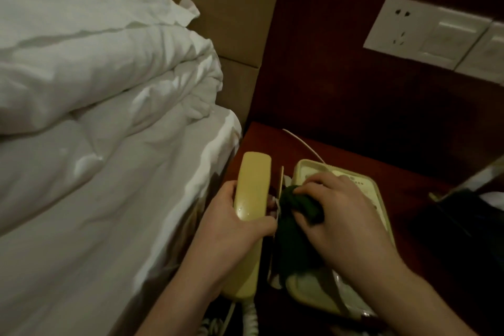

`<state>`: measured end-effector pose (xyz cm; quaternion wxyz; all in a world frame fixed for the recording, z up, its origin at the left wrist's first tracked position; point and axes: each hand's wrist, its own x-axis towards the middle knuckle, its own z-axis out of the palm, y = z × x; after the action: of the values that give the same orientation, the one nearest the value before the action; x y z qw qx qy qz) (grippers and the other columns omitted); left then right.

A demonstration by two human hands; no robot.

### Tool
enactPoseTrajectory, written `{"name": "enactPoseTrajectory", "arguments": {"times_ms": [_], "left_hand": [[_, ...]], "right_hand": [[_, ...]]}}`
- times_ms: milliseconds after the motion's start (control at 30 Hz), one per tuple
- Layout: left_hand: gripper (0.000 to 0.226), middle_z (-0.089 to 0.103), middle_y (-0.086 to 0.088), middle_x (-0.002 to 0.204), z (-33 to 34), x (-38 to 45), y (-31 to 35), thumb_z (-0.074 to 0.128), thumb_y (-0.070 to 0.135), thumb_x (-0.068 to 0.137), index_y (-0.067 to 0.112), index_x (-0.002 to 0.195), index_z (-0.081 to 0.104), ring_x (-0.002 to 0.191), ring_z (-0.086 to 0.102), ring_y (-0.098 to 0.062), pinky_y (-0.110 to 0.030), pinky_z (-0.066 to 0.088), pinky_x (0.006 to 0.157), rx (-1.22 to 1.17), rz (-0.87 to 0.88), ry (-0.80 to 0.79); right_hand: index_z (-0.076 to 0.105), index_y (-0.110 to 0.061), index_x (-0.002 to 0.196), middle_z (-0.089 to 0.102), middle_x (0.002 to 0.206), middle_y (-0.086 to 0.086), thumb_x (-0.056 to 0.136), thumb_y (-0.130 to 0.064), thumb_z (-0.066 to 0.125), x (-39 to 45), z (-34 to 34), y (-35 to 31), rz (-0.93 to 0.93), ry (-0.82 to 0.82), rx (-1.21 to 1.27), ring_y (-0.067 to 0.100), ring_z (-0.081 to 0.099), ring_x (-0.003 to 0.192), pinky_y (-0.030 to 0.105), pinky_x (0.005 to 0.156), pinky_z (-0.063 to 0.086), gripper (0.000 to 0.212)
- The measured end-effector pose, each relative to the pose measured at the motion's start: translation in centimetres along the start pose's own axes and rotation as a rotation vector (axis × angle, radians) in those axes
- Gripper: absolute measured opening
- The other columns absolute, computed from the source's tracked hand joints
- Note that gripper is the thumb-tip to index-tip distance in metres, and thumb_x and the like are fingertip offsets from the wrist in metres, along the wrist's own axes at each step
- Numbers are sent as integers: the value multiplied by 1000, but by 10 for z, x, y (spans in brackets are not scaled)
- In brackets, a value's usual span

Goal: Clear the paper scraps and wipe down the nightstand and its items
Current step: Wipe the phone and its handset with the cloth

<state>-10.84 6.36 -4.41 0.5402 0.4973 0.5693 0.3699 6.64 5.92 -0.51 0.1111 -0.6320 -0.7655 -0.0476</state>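
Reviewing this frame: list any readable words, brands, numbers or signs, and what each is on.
None can be read.
Cream plastic telephone base: faint printed marks by the keys, too blurred to read.
Cream telephone handset held in the left hand: no text visible.
White wall socket panel: only plug holes, no lettering.

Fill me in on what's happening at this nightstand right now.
A person is cleaning the telephone. The left hand grips the yellow handset, lifted off its cradle, while the right hand presses a dark green cloth against the phone base on the nightstand. A bed with white bedding sits alongside.
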Motion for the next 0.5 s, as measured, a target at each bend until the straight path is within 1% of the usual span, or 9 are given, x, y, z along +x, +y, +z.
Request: {"name": "enactPoseTrajectory", "arguments": {"times_ms": [67, 100, 167, 233, 267, 300, 367, 433, 500], "left_hand": [[47, 68, 10, 103, 0, 1, -1, 86, 21, 77, 43, 101, 52, 90, 67, -10, -29, 54, 71, 1, 1, 3], [48, 71, 11, 102, 0, 2, -3, 87, 20, 77, 43, 103, 54, 92, 70, -11, -34, 58, 77, -11, 2, 4], [51, 77, 12, 100, 1, 3, -5, 89, 21, 73, 46, 105, 59, 95, 75, -11, -46, 61, 90, -35, -1, 7], [49, 77, 12, 101, 1, 3, -6, 88, 30, 66, 53, 99, 61, 96, 76, -12, -49, 61, 92, -43, 2, 13], [48, 77, 12, 101, 1, 3, -6, 87, 31, 64, 56, 96, 61, 96, 76, -13, -49, 61, 91, -51, 5, 18], [47, 77, 12, 101, 1, 3, -7, 87, 29, 65, 55, 95, 61, 95, 76, -13, -49, 61, 91, -58, 10, 18], [47, 77, 13, 100, 2, 3, -8, 89, 24, 70, 50, 97, 61, 95, 76, -12, -48, 61, 91, -59, 11, 16], [47, 77, 13, 101, 2, 4, -9, 89, 25, 70, 48, 100, 61, 94, 76, -11, -48, 62, 91, -59, 15, 8], [46, 77, 13, 101, 1, 3, -7, 87, 29, 67, 49, 100, 62, 94, 76, -11, -48, 62, 90, -61, 22, -5]], "right_hand": [[63, -31, 129, 54, 128, -12, 94, -35, 66, 29, 5, 8, 26, 45, -56, 7, 42, 116, 21, 95, 36, 36], [65, -28, 126, 56, 124, -9, 94, -33, 67, 46, 7, 13, 56, 61, -65, 11, 46, 114, 24, 92, 39, 32], [70, -23, 115, 62, 114, -3, 93, -31, 69, 80, 9, 27, 109, 64, -70, 15, 54, 104, 25, 80, 44, 24], [71, -25, 109, 67, 102, -2, 92, -33, 71, 108, 8, 40, 193, -20, -12, 13, 60, 87, 24, 66, 51, 19], [71, -28, 108, 67, 96, -2, 92, -36, 71, 117, 7, 45, 242, -96, 54, 12, 62, 82, 25, 62, 55, 18], [69, -30, 107, 67, 93, -4, 92, -38, 72, 123, 5, 50, 276, -175, 129, 11, 64, 81, 27, 62, 59, 17], [68, -32, 106, 68, 95, -6, 93, -43, 70, 124, 2, 62, 284, -289, 267, 10, 67, 85, 25, 63, 59, 17], [69, -34, 108, 70, 97, -8, 94, -44, 68, 114, -4, 79, 278, -326, 363, 7, 68, 86, 18, 58, 54, 16], [68, -36, 110, 70, 99, -8, 96, -42, 66, 99, -12, 98, 311, -330, 403, 7, 68, 87, 17, 57, 51, 16]]}}
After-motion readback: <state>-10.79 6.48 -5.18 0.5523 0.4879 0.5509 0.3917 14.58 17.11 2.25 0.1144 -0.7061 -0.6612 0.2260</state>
